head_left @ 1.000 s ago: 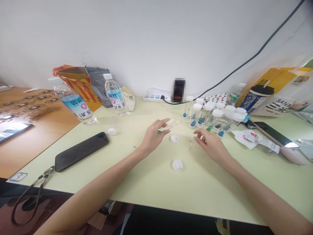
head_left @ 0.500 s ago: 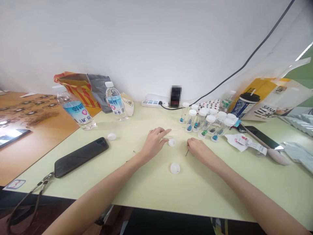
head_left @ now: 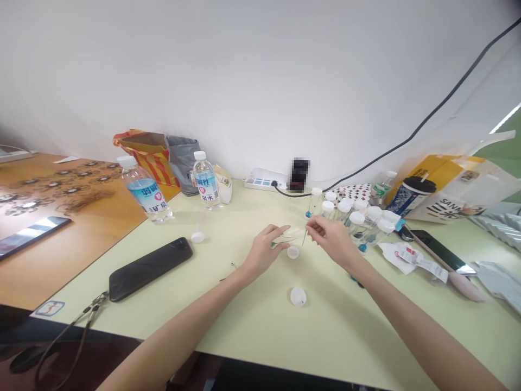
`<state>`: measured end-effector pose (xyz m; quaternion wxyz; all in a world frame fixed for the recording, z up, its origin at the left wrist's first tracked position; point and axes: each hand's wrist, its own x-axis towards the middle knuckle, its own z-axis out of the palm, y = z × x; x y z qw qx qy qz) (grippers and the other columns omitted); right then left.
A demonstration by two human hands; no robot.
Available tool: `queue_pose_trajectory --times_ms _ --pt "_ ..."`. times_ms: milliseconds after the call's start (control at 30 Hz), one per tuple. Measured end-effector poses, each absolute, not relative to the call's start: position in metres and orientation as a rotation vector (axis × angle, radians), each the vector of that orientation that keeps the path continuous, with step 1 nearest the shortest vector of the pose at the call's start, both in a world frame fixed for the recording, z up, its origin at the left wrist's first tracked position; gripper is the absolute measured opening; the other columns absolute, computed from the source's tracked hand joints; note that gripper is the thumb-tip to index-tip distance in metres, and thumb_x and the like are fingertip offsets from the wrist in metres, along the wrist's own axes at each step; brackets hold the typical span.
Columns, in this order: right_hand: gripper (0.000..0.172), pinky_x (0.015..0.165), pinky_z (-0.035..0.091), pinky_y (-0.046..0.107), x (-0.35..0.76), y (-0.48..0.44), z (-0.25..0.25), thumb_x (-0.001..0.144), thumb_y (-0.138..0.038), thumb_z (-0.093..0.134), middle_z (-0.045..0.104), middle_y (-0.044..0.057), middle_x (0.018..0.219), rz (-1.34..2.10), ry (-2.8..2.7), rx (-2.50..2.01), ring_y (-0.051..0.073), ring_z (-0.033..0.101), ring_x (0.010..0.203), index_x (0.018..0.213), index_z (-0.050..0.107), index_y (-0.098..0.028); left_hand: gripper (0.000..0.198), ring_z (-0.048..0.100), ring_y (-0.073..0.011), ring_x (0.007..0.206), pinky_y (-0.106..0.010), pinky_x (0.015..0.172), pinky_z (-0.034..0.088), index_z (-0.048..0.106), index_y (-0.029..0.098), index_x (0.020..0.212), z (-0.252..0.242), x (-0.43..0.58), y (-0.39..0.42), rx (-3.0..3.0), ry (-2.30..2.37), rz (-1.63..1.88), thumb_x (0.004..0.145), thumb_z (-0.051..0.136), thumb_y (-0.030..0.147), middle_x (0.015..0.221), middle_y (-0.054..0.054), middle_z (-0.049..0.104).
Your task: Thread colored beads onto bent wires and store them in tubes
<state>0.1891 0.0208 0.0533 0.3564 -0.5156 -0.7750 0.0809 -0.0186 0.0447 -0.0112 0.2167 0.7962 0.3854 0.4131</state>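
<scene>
My left hand (head_left: 264,250) is curled over the table, thumb and index tips apart. A thin wire with a green end (head_left: 272,244) runs between its fingers and seems held there. Close to the thumb is a small white round cap or cup (head_left: 292,252), with something clear and hard to make out behind it. My right hand (head_left: 328,236) pinches a thin dark rod (head_left: 304,238) that points down. Nearer me lies another round white cap (head_left: 298,296) with a small dark speck. Several clear tubes with white caps (head_left: 357,218) and blue pieces inside stand behind my right hand.
At left are a black phone (head_left: 150,269), two water bottles (head_left: 148,195) and a striped bag (head_left: 146,157). A power strip (head_left: 260,180) sits by the wall. To the right are a drink cup (head_left: 411,198), crumpled wrappers (head_left: 415,258) and another phone (head_left: 443,252).
My right hand has lifted and moved toward the tubes and my left hand, bringing the thin rod along. The green end in my left hand now shows. The whole view has shifted slightly.
</scene>
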Motion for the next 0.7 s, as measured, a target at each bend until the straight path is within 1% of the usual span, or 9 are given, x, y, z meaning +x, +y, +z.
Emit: queue_pose_trajectory --times_ms 100,167,267,367,467,533,567,633,700 --pt "0.015 0.055 0.046 0.025 0.188 0.025 0.056 0.091 -0.027 0.045 0.063 0.001 0.065 0.099 -1.952 -1.320 0.014 0.058 0.055 0.085 0.057 -0.020 0.043 0.062 -0.0165 0.094 -0.029 0.080 0.052 0.058 0.028 0.124 -0.006 -0.021 0.046 2.130 1.071 1.184 0.082 0.064 0.021 0.099 -0.003 0.061" --pt "0.018 0.058 0.044 0.027 0.189 0.029 0.058 0.093 -0.029 0.042 0.063 0.004 0.069 -0.014 -1.902 -1.330 0.016 0.058 0.059 0.088 0.057 -0.019 0.042 0.062 -0.0170 0.094 -0.029 0.077 0.053 0.059 0.028 0.122 -0.003 -0.023 0.047 2.086 1.077 1.194 0.081 0.065 0.020 0.099 -0.003 0.061" --pt "0.023 0.062 0.041 0.029 0.186 0.033 0.058 0.093 -0.031 0.042 0.064 0.007 0.073 -0.132 -1.914 -1.331 0.018 0.058 0.066 0.084 0.059 -0.018 0.042 0.062 -0.0170 0.093 -0.029 0.074 0.054 0.060 0.028 0.120 -0.002 -0.024 0.048 2.027 1.058 1.187 0.080 0.065 0.019 0.098 -0.004 0.061" --pt "0.025 0.064 0.040 0.028 0.178 0.036 0.058 0.093 -0.033 0.043 0.066 0.007 0.076 -0.121 -2.010 -1.309 0.018 0.060 0.068 0.082 0.062 -0.019 0.043 0.062 -0.0168 0.093 -0.028 0.073 0.054 0.060 0.029 0.121 -0.003 -0.023 0.047 1.960 1.026 1.194 0.079 0.065 0.020 0.099 -0.004 0.062" --pt "0.028 0.068 0.043 0.027 0.178 0.039 0.059 0.096 -0.036 0.039 0.069 0.005 0.084 -0.055 -2.048 -1.326 0.017 0.063 0.070 0.094 0.062 -0.020 0.043 0.063 -0.0162 0.093 -0.031 0.080 0.054 0.060 0.027 0.121 -0.004 -0.023 0.051 1.841 0.999 1.248 0.079 0.066 0.021 0.098 -0.004 0.063" --pt "0.033 0.068 0.044 0.027 0.183 0.042 0.056 0.099 -0.033 0.030 0.069 0.006 0.084 -0.030 -2.019 -1.397 0.016 0.063 0.067 0.104 0.060 -0.019 0.041 0.063 -0.0154 0.089 -0.032 0.081 0.053 0.061 0.024 0.120 -0.004 -0.025 0.056 1.705 0.996 1.282 0.079 0.065 0.022 0.096 -0.004 0.064" --pt "0.035 0.067 0.044 0.028 0.185 0.044 0.053 0.099 -0.030 0.027 0.069 0.007 0.083 -0.029 -2.001 -1.446 0.017 0.063 0.065 0.105 0.059 -0.018 0.040 0.063 -0.0149 0.086 -0.031 0.079 0.053 0.061 0.022 0.119 -0.003 -0.026 0.058 1.632 1.005 1.293 0.079 0.064 0.023 0.095 -0.005 0.064" --pt "0.030 0.064 0.042 0.030 0.187 0.046 0.043 0.096 -0.023 0.033 0.069 0.010 0.077 -0.031 -1.999 -1.549 0.021 0.063 0.065 0.096 0.062 -0.016 0.040 0.062 -0.0140 0.082 -0.029 0.073 0.052 0.059 0.019 0.120 -0.002 -0.029 0.063 1.523 1.030 1.316 0.081 0.062 0.026 0.094 -0.006 0.064" --pt "0.021 0.061 0.040 0.031 0.184 0.045 0.027 0.088 -0.015 0.044 0.068 0.014 0.071 -0.029 -2.019 -1.623 0.024 0.063 0.064 0.087 0.065 -0.013 0.041 0.062 -0.0137 0.082 -0.027 0.071 0.051 0.057 0.015 0.121 -0.001 -0.032 0.066 1.475 1.046 1.338 0.082 0.060 0.027 0.096 -0.007 0.063"
